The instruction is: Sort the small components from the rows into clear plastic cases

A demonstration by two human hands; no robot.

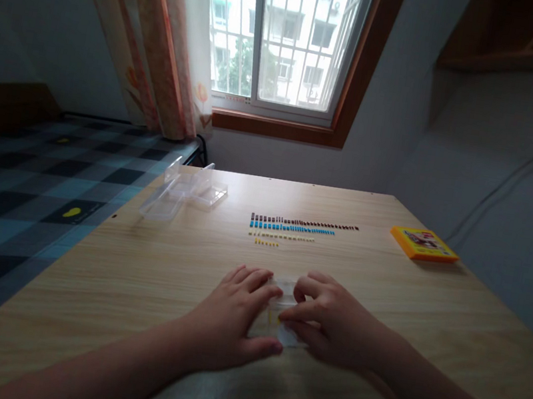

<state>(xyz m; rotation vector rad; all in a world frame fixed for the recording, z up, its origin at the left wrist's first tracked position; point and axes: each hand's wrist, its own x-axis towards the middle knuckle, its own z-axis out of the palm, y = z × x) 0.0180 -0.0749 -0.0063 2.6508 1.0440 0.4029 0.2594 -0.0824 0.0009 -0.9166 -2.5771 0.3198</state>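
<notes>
Both hands meet near the front of a wooden table. My left hand curls round the left side of a small clear plastic box, thumb against its near edge. My right hand grips the box's right side with bent fingers. Something yellow shows inside the box. Beyond the hands lie rows of tiny pieces: a dark row, a blue row, a pale row and a short yellow row.
An open clear plastic case lies at the table's far left. A yellow flat box sits at the far right. A bed with a checked blue cover adjoins the table's left edge. A window and curtain are behind.
</notes>
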